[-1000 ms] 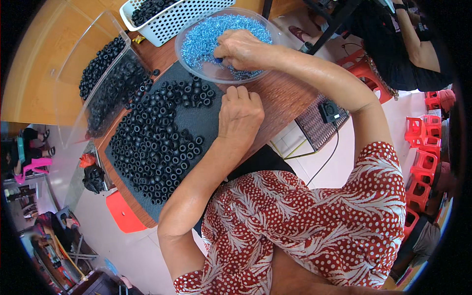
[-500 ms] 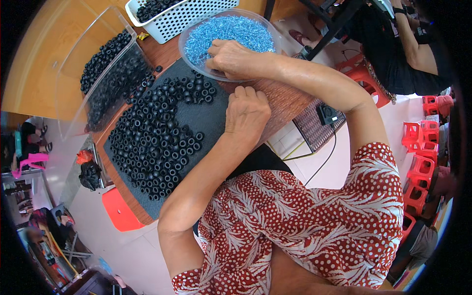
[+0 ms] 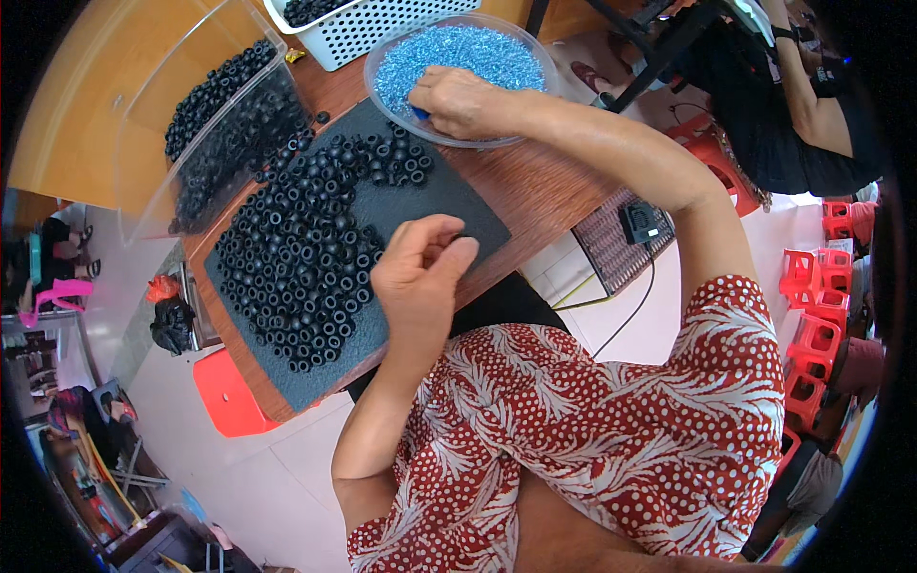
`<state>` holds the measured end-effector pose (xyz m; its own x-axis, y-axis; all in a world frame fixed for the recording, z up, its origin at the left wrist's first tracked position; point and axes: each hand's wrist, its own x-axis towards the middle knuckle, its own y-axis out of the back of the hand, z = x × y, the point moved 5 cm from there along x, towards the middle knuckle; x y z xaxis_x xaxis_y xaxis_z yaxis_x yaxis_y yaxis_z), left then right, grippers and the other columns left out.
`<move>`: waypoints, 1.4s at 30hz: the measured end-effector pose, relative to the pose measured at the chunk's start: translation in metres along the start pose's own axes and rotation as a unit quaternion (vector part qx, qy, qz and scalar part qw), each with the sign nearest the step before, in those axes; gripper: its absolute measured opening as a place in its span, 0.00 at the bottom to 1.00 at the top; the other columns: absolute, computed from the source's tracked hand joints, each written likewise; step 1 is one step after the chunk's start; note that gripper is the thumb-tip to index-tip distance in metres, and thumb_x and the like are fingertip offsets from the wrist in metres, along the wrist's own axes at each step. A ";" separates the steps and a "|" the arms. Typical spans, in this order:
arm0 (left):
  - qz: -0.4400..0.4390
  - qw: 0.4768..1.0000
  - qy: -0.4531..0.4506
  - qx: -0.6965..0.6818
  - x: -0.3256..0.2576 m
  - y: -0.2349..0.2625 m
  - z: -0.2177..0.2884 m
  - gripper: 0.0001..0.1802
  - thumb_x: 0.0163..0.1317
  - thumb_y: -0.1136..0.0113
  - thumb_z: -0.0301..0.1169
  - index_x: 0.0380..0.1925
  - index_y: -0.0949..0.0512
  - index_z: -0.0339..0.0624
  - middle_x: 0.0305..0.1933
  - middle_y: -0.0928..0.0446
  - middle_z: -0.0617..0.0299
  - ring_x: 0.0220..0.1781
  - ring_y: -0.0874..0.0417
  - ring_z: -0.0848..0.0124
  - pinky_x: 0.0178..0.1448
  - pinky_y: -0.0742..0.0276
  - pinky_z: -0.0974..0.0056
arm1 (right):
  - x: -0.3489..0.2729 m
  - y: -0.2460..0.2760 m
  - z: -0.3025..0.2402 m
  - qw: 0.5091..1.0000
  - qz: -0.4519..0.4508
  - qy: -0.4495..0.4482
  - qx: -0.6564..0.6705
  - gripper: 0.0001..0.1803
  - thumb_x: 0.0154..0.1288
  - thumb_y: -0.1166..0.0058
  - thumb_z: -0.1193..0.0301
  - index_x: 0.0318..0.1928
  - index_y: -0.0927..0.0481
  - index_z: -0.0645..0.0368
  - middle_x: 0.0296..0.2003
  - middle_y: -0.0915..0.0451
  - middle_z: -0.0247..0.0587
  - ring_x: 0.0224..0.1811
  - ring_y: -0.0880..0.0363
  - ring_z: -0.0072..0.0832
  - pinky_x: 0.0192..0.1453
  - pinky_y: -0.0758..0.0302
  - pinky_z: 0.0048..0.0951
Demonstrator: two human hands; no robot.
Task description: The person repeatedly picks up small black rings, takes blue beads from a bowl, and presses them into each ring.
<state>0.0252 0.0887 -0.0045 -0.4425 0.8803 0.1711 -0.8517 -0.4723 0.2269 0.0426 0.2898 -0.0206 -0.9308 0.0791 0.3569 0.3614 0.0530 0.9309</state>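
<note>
My left hand (image 3: pixel 418 272) is raised over the near edge of a dark mat (image 3: pixel 382 215), thumb and forefinger pinched on a small black ring, of which only a dark bit shows. Many black rings (image 3: pixel 296 258), thick with round holes, lie heaped on the mat to its left. My right hand (image 3: pixel 463 100) is closed at the near rim of a round clear bowl (image 3: pixel 552 81) filled with small shiny blue pieces (image 3: pixel 458 53). Under its curled fingers shows a small dark-blue thing (image 3: pixel 420 113), mostly hidden.
A clear plastic bin (image 3: pixel 129 158) lies tipped at the table's left, more black rings spilling from it. Behind stands a white perforated basket (image 3: pixel 358 38). A red stool (image 3: pixel 229 396) is under the table's left edge. Another person (image 3: pixel 802 105) sits at the far right; red stools (image 3: pixel 812 344) line the right side.
My left hand has moved left and nearer from the table edge by the bowl, turning from a closed fist into a pinch. My right hand stays at the bowl; a dark-blue thing now shows under it.
</note>
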 end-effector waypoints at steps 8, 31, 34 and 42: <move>0.036 0.963 0.127 -0.233 -0.011 0.023 -0.023 0.10 0.54 0.37 0.22 0.37 0.21 0.33 0.30 0.24 0.67 0.29 0.27 0.81 0.30 0.31 0.77 | -0.008 0.000 0.000 0.998 -0.039 -0.040 0.032 0.08 0.49 0.44 0.70 0.26 0.26 0.63 0.27 0.24 0.49 0.38 0.27 0.47 0.43 0.30 0.44; 0.040 0.858 0.192 -0.474 -0.009 0.033 -0.032 0.13 0.63 0.49 0.25 0.48 0.27 0.33 0.36 0.24 0.60 0.32 0.24 0.76 0.36 0.27 0.69 | -0.035 0.041 -0.128 0.886 0.242 -0.110 0.379 0.09 0.49 0.43 0.78 0.34 0.23 0.60 0.28 0.28 0.40 0.34 0.29 0.36 0.37 0.32 0.32; 0.051 0.854 0.197 -0.479 -0.011 0.029 -0.027 0.13 0.64 0.50 0.24 0.48 0.27 0.32 0.37 0.24 0.60 0.33 0.24 0.75 0.37 0.27 0.68 | -0.036 0.042 -0.140 0.922 0.286 -0.086 0.246 0.13 0.43 0.42 0.77 0.34 0.24 0.58 0.28 0.29 0.40 0.34 0.30 0.39 0.36 0.32 0.33; 0.024 0.886 0.222 -0.406 -0.015 0.030 -0.024 0.12 0.64 0.51 0.25 0.44 0.28 0.28 0.34 0.22 0.53 0.29 0.20 0.69 0.32 0.21 0.66 | -0.034 0.036 -0.136 0.900 0.278 -0.097 0.322 0.11 0.45 0.43 0.79 0.34 0.24 0.60 0.29 0.29 0.40 0.33 0.31 0.35 0.35 0.32 0.31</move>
<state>-0.0007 0.0625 -0.0231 -0.3974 0.8761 -0.2729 -0.6697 -0.4802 -0.5665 0.0796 0.1540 0.0120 -0.5923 0.4403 0.6747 0.7829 0.5121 0.3531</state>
